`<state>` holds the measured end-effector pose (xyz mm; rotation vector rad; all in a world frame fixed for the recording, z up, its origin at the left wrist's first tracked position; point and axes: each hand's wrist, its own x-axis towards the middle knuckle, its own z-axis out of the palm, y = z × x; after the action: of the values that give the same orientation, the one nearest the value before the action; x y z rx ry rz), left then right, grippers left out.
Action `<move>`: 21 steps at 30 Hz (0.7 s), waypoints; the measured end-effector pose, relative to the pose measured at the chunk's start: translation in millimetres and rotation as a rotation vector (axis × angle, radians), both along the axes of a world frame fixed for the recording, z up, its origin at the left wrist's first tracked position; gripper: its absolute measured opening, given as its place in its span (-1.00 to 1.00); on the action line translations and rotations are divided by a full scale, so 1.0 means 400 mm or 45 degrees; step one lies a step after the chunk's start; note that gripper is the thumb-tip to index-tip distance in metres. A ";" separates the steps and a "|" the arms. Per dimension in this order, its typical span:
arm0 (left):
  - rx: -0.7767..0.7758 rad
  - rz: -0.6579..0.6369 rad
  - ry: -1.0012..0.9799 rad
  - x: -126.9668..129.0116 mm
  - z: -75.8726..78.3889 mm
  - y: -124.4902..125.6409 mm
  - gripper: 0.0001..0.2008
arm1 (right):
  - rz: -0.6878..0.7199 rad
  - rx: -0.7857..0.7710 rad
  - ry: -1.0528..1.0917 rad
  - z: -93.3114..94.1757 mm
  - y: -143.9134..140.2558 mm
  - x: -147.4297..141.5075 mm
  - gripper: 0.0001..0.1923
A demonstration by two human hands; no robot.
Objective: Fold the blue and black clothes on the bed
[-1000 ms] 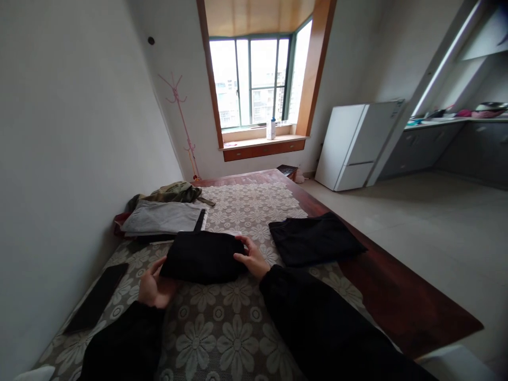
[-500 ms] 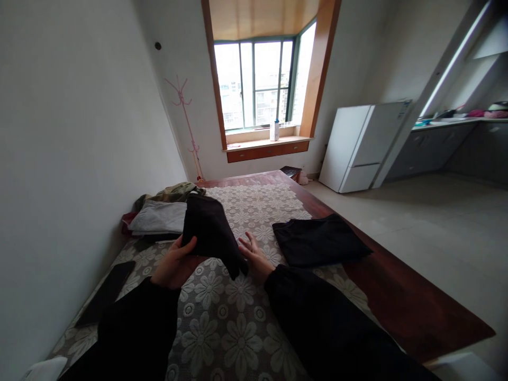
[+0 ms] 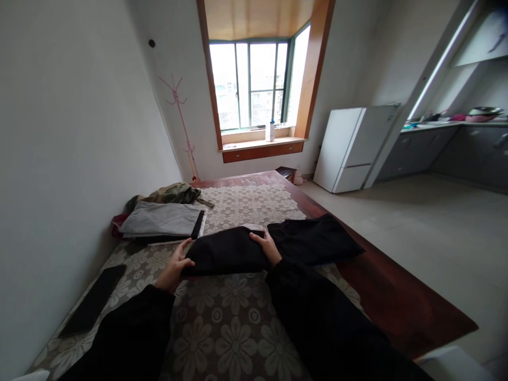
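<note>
left hand (image 3: 175, 267): at about 7 o'clock of the folded black garment (image 3: 224, 252), thumb on top of its left edge, fingers tucked at or under that edge, so it grips the cloth there.
right hand (image 3: 268, 247): at about 2 o'clock of the same garment, palm down, fingers spread flat and pressing its upper right corner; pressing, not clenched.
folded black garment: lies flat on the lace cloth (image 3: 222, 328) between the two hands, long side running left to right, near the middle of the table.
dark flat slab (image 3: 92, 301): at 8 o'clock of the left hand, well apart, lying on the lace cloth by the wall.
grey folded clothes (image 3: 161, 219): at 11 o'clock of the left hand, stacked, with an olive garment (image 3: 172, 192) bunched behind them.
second black garment (image 3: 317, 239): at 3 o'clock of the right hand, just beside it, flat on the lace cloth and reaching the bare wood table (image 3: 397, 301).
white fridge (image 3: 349, 148): at 2 o'clock, far off, standing on the floor by the grey counter (image 3: 448, 145).
</note>
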<state>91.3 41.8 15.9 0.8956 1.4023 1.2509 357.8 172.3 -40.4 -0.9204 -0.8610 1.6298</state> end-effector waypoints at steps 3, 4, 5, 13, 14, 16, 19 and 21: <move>-0.043 -0.152 0.394 -0.032 -0.063 -0.015 0.03 | -0.013 -0.029 0.025 -0.013 -0.003 -0.003 -0.35; -0.002 -0.173 0.592 -0.036 -0.069 -0.019 -0.04 | -0.010 -0.040 0.036 -0.016 -0.009 -0.006 -0.38; 0.069 -0.173 0.808 -0.035 -0.069 -0.023 -0.15 | -0.002 -0.051 0.053 -0.017 -0.018 -0.009 -0.42; 0.506 -0.396 1.084 0.081 -0.065 -0.055 -0.36 | 0.048 -0.049 0.508 0.018 -0.100 -0.046 -0.25; 0.503 -0.398 1.040 0.095 -0.079 -0.060 -0.29 | 0.092 -0.014 0.535 0.021 -0.110 -0.052 -0.18; 0.511 -0.357 0.976 0.113 -0.105 -0.068 -0.16 | 0.242 0.039 0.553 0.026 -0.131 -0.063 -0.12; 0.524 -0.289 0.848 0.120 -0.122 -0.074 -0.05 | 0.471 0.061 0.550 0.030 -0.160 -0.075 -0.29; 0.498 -0.228 0.769 0.120 -0.119 -0.074 -0.06 | 0.567 0.088 0.539 0.030 -0.174 -0.082 -0.32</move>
<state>139.2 12.3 -31.6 1.7387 1.5040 1.1846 324.9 102.8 -28.5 -0.3184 -0.8516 2.0629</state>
